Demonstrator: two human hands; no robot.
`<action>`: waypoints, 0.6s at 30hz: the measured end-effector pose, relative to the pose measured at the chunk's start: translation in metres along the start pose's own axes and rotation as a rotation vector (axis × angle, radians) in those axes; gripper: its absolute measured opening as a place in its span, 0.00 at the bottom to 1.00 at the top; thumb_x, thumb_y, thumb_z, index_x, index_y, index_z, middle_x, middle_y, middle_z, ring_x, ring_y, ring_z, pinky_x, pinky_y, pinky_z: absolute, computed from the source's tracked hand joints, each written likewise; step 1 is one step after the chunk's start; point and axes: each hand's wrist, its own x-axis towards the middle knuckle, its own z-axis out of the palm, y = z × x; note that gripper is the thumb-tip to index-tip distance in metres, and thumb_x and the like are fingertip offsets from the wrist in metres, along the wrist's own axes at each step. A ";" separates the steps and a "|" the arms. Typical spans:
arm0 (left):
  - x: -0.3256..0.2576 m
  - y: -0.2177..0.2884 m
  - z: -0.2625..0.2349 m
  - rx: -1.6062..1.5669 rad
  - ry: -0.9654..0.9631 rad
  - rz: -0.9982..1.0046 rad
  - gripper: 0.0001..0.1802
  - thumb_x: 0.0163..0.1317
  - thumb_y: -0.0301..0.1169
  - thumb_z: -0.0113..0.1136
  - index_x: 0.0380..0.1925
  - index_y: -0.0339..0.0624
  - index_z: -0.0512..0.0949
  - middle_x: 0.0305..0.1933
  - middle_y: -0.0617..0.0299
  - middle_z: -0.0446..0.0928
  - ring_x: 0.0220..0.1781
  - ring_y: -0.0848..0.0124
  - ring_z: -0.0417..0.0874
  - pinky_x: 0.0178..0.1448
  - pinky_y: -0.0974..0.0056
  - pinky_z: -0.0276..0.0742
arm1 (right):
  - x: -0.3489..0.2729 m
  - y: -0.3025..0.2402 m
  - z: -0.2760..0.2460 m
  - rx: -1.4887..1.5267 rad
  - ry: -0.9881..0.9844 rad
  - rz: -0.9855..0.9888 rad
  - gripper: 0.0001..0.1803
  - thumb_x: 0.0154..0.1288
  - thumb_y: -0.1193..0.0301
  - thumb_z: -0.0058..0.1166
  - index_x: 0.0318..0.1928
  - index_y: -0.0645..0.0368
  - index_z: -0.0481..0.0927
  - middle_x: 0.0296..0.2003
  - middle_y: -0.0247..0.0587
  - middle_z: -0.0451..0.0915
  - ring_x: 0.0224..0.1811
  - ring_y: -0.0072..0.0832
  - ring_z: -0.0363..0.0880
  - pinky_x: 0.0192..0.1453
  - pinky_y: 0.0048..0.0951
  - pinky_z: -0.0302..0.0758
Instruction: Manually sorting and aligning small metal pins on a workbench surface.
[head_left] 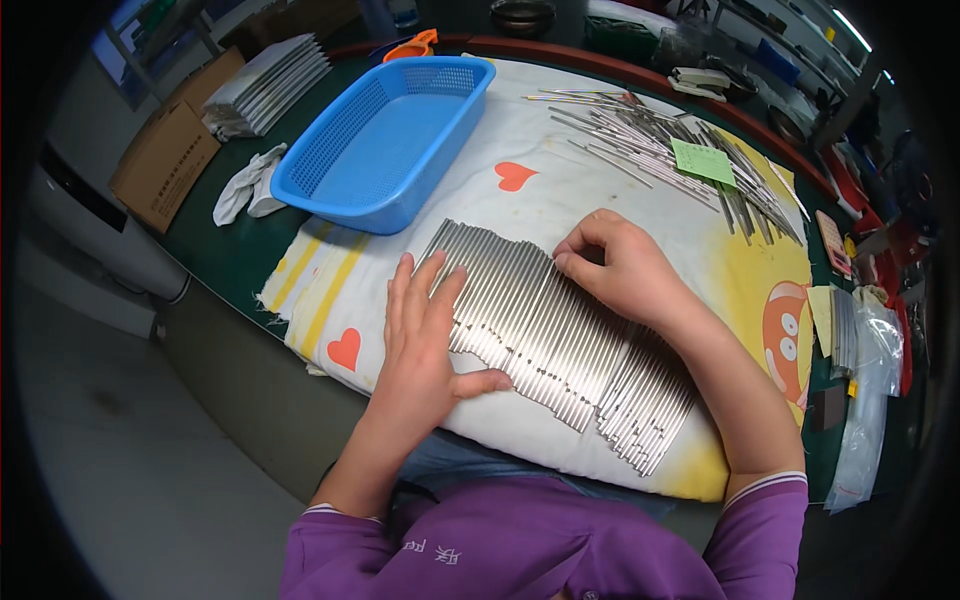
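At the near edge, a person in a purple shirt is sitting or standing before a padded white cloth, which is covering part of a green table. In the middle, slim silver rods are lying side by side in a broad row, their near ends forming an uneven line; a narrow gap is setting off the group on the right. The left hand is opening flat, fingers spreading along the row's left edge, thumb reaching toward the near ends. Slightly farther, the right hand is curling at the row's far side, thumb and forefinger nearly meeting; whether they are gripping a rod, I cannot tell. On the right, a clear bag and a pink calculator are lying beyond the cloth. Farther left, white fabric is lying beside a blue basket. At far right, loose rods are lying in a jumbled pile, a green note resting on top. At far left, a brown box is standing near a white stack.
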 end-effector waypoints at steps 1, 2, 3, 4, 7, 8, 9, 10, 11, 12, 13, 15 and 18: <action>0.000 0.000 0.000 0.001 0.004 0.001 0.54 0.33 0.49 0.74 0.61 0.36 0.62 0.68 0.45 0.54 0.73 0.44 0.46 0.71 0.46 0.48 | 0.000 -0.001 0.000 -0.002 0.001 -0.004 0.07 0.57 0.71 0.58 0.33 0.63 0.80 0.33 0.40 0.78 0.36 0.29 0.78 0.44 0.27 0.74; 0.000 0.000 0.000 -0.002 -0.001 -0.008 0.54 0.33 0.49 0.74 0.61 0.36 0.62 0.68 0.45 0.54 0.73 0.44 0.46 0.71 0.46 0.48 | -0.001 -0.003 -0.001 0.099 -0.021 0.049 0.07 0.57 0.72 0.59 0.32 0.63 0.79 0.32 0.39 0.79 0.35 0.26 0.78 0.41 0.26 0.74; 0.001 0.000 0.000 -0.006 -0.009 -0.018 0.55 0.32 0.49 0.75 0.61 0.36 0.62 0.69 0.45 0.54 0.73 0.44 0.46 0.71 0.46 0.48 | 0.000 -0.003 -0.001 0.200 -0.045 0.103 0.07 0.58 0.72 0.59 0.32 0.64 0.77 0.30 0.38 0.80 0.33 0.24 0.78 0.39 0.24 0.75; 0.001 0.000 0.001 -0.006 -0.007 -0.019 0.55 0.32 0.49 0.75 0.61 0.36 0.62 0.69 0.45 0.54 0.73 0.44 0.46 0.71 0.46 0.48 | 0.000 -0.004 -0.001 0.199 -0.046 0.101 0.07 0.58 0.72 0.59 0.32 0.64 0.77 0.30 0.38 0.80 0.33 0.24 0.78 0.39 0.24 0.75; 0.002 0.000 0.002 0.004 -0.026 -0.029 0.54 0.32 0.48 0.75 0.61 0.37 0.63 0.68 0.46 0.55 0.73 0.45 0.46 0.71 0.47 0.48 | 0.000 -0.008 0.001 0.404 -0.060 0.189 0.08 0.59 0.73 0.59 0.35 0.64 0.74 0.27 0.37 0.81 0.31 0.20 0.79 0.36 0.20 0.75; 0.003 0.000 0.003 -0.010 -0.030 -0.020 0.53 0.31 0.46 0.76 0.59 0.36 0.64 0.68 0.46 0.54 0.73 0.44 0.46 0.71 0.46 0.48 | 0.000 -0.006 0.005 0.607 -0.099 0.234 0.10 0.60 0.73 0.58 0.40 0.64 0.73 0.29 0.38 0.80 0.32 0.21 0.79 0.37 0.19 0.76; 0.003 -0.001 0.003 -0.023 -0.034 -0.012 0.52 0.30 0.43 0.78 0.58 0.35 0.64 0.68 0.46 0.54 0.72 0.44 0.45 0.70 0.45 0.49 | 0.000 -0.006 0.007 0.810 -0.138 0.279 0.13 0.61 0.73 0.57 0.44 0.65 0.72 0.31 0.39 0.80 0.33 0.21 0.79 0.37 0.18 0.77; 0.003 -0.001 0.003 -0.025 -0.030 -0.010 0.52 0.30 0.43 0.78 0.58 0.35 0.64 0.68 0.46 0.54 0.72 0.44 0.45 0.70 0.45 0.49 | 0.001 -0.008 0.005 0.806 -0.136 0.276 0.13 0.61 0.73 0.57 0.44 0.65 0.72 0.31 0.39 0.80 0.33 0.21 0.79 0.37 0.18 0.77; 0.003 -0.001 0.004 -0.063 -0.026 0.005 0.48 0.33 0.41 0.77 0.57 0.36 0.65 0.68 0.46 0.54 0.72 0.44 0.46 0.70 0.45 0.49 | 0.001 -0.012 0.001 0.914 -0.085 0.278 0.15 0.63 0.74 0.55 0.48 0.67 0.71 0.32 0.41 0.80 0.33 0.21 0.79 0.37 0.17 0.77; 0.002 -0.002 0.002 -0.097 -0.021 0.017 0.45 0.36 0.39 0.76 0.56 0.37 0.66 0.68 0.47 0.54 0.72 0.44 0.46 0.70 0.45 0.49 | 0.002 -0.016 -0.004 1.024 -0.036 0.278 0.18 0.64 0.74 0.53 0.51 0.70 0.69 0.34 0.44 0.81 0.33 0.20 0.80 0.37 0.16 0.78; 0.000 -0.004 0.001 -0.096 -0.015 0.016 0.45 0.36 0.39 0.76 0.56 0.37 0.66 0.68 0.47 0.54 0.72 0.44 0.46 0.70 0.45 0.49 | 0.006 -0.021 -0.011 1.011 0.039 0.284 0.16 0.67 0.74 0.48 0.53 0.69 0.69 0.34 0.40 0.79 0.34 0.20 0.80 0.38 0.15 0.79; -0.005 -0.010 -0.001 -0.131 0.107 0.062 0.35 0.43 0.33 0.71 0.53 0.39 0.68 0.68 0.47 0.55 0.72 0.44 0.47 0.70 0.45 0.49 | 0.014 -0.017 -0.022 1.004 0.065 0.288 0.16 0.68 0.73 0.46 0.53 0.69 0.69 0.33 0.38 0.78 0.35 0.19 0.79 0.38 0.15 0.79; -0.012 -0.010 -0.007 0.038 0.160 -0.025 0.29 0.46 0.30 0.67 0.51 0.40 0.69 0.67 0.48 0.55 0.72 0.45 0.47 0.70 0.45 0.48 | 0.024 -0.009 -0.022 0.894 0.049 0.354 0.15 0.71 0.71 0.40 0.51 0.65 0.72 0.30 0.31 0.74 0.34 0.19 0.77 0.40 0.19 0.78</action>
